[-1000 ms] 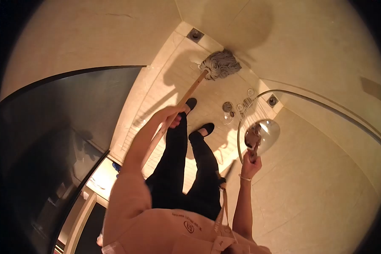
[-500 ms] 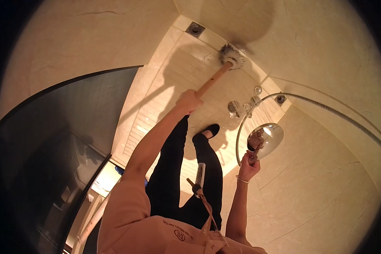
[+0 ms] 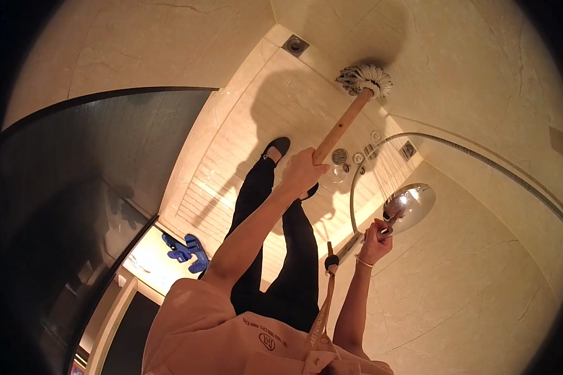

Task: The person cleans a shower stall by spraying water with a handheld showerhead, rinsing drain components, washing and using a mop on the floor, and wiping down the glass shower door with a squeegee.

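Observation:
My left hand is wrapped round the wooden handle of a mop. The mop's grey-white string head is at the far edge of the shower floor, by the wall; whether it touches the wall I cannot tell. On the right, my right hand grips a chrome shower head by its handle. A metal hose curves away from it to the right edge. Round drain pieces lie on the floor between both hands.
A dark glass panel stands at left. Blue slippers lie beyond the shower edge. Square drains sit in the floor's far corners. Stone walls rise around. A strap hangs from my chest.
The mop head has moved right, toward the wall, and looks lifted. My left hand has shifted right and lower. One foot has stepped left. The shower head is slightly further right.

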The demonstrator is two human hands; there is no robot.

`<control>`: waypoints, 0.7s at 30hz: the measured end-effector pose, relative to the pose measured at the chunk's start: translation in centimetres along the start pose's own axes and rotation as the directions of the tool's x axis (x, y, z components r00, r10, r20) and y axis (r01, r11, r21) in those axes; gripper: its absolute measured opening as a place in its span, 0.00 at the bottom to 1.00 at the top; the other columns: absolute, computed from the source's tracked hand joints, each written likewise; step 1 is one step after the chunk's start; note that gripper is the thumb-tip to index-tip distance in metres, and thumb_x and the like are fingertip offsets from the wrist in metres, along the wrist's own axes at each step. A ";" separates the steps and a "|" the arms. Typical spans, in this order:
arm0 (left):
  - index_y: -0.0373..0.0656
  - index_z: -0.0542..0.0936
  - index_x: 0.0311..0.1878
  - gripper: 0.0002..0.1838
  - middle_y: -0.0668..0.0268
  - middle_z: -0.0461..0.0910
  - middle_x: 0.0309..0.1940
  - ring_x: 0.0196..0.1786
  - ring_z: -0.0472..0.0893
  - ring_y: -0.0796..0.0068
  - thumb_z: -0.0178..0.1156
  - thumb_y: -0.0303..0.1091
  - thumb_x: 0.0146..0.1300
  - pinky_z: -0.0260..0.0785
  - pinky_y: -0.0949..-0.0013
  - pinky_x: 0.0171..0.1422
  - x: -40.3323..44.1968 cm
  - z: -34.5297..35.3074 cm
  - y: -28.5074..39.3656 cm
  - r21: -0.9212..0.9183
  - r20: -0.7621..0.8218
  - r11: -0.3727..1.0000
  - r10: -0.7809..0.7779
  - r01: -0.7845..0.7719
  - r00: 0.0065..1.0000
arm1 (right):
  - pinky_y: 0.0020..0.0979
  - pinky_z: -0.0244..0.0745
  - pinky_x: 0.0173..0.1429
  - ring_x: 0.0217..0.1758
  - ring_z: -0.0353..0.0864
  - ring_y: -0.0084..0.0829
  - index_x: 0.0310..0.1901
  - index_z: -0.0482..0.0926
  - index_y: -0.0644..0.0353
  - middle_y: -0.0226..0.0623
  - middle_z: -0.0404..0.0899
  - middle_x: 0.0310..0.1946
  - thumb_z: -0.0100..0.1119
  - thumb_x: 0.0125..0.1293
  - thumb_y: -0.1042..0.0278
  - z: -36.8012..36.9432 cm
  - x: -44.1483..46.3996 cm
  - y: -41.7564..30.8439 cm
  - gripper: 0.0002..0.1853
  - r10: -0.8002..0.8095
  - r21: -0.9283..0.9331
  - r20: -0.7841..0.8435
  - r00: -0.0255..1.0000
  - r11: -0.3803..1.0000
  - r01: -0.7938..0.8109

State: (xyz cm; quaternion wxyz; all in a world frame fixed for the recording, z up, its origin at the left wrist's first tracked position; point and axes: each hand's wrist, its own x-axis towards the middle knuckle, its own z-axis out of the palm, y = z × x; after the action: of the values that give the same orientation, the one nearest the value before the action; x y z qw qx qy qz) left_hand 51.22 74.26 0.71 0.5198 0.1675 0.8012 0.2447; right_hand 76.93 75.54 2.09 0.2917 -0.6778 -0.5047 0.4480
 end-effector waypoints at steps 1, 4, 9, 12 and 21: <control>0.36 0.70 0.31 0.18 0.63 0.70 0.17 0.16 0.72 0.74 0.64 0.40 0.51 0.64 0.69 0.19 -0.4 0.1 -0.1 -0.019 -0.007 1.000 0.008 -0.008 1.000 | 0.16 0.60 0.21 0.19 0.66 0.14 0.34 0.75 0.63 0.27 0.72 0.22 0.55 0.58 0.79 -0.3 0.2 0.6 0.03 0.004 -0.001 0.003 1.000 1.000 -0.004; 0.37 0.69 0.30 0.17 0.64 0.68 0.16 0.15 0.70 0.75 0.64 0.39 0.51 0.62 0.70 0.17 -2.3 0.4 -0.2 -0.070 -0.021 0.997 0.022 -0.023 1.000 | 0.16 0.61 0.23 0.19 0.65 0.14 0.31 0.77 0.66 0.26 0.71 0.19 0.57 0.55 0.80 -0.6 0.0 0.5 0.02 0.014 0.034 -0.028 1.000 0.999 -0.013; 0.37 0.68 0.29 0.16 0.68 0.65 0.14 0.13 0.68 0.80 0.64 0.37 0.52 0.59 0.72 0.14 -4.4 0.5 0.5 -0.110 -0.052 0.994 0.014 -0.020 0.999 | 0.15 0.60 0.24 0.20 0.63 0.11 0.30 0.78 0.66 0.23 0.71 0.18 0.58 0.53 0.79 -1.2 0.4 0.7 0.02 -0.015 0.010 0.093 0.996 1.000 0.014; 0.37 0.70 0.30 0.15 0.70 0.65 0.14 0.12 0.65 0.81 0.65 0.37 0.52 0.56 0.74 0.13 -5.2 1.0 0.2 -0.174 -0.105 0.983 0.043 -0.061 0.994 | 0.14 0.59 0.24 0.20 0.61 0.09 0.30 0.78 0.64 0.21 0.72 0.19 0.60 0.53 0.78 -1.6 1.0 1.7 0.03 -0.013 -0.078 0.222 0.975 0.996 0.031; 0.41 0.71 0.30 0.11 0.77 0.62 0.11 0.10 0.59 0.88 0.64 0.34 0.54 0.49 0.80 0.11 -9.7 -2.6 3.2 -0.242 -0.138 0.968 -0.106 0.070 0.985 | 0.35 0.74 0.39 0.37 0.79 0.39 0.49 0.70 0.57 0.40 0.78 0.34 0.57 0.55 0.69 3.5 2.7 4.7 0.19 -0.192 -0.025 0.904 0.383 0.869 0.495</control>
State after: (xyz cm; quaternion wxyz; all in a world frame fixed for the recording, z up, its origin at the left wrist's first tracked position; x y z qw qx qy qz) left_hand 52.75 71.29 10.69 0.4846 0.0498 0.8099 0.3266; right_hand 75.97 76.38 -4.21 -0.0266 -0.2615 -0.7713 0.5796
